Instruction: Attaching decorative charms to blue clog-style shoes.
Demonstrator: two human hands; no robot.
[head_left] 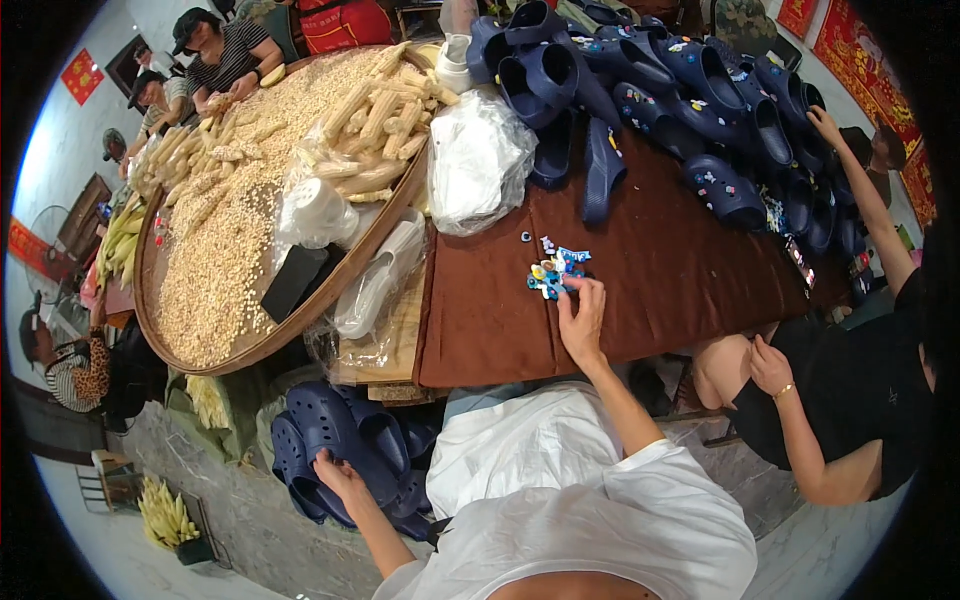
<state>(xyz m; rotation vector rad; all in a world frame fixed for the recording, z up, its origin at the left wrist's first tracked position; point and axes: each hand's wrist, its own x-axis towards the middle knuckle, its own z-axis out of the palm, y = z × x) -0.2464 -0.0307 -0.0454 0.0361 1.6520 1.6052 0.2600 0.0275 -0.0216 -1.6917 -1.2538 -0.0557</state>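
My right hand [584, 322] reaches over a small heap of colourful shoe charms [548, 276] on the brown-covered table. Its thumb and forefinger are apart at the heap's near edge, and no held charm shows between them. Down at the left, my left hand [340, 476] has its fingers curled on the edge of a navy clog [328, 420], part of a cluster of clogs below the table. Some of its fingertips are hidden. At the far side a large pile of navy clogs [655, 85] covers the table, several with charms fixed on them.
A round tray [378, 240] of corn kernels and cobs stands at the left, with a black box [300, 280] on it. Clear bags [482, 160] and a bagged white clog [380, 280] lie beside it. At right, another person [850, 390] reaches toward the clogs near a phone [798, 262].
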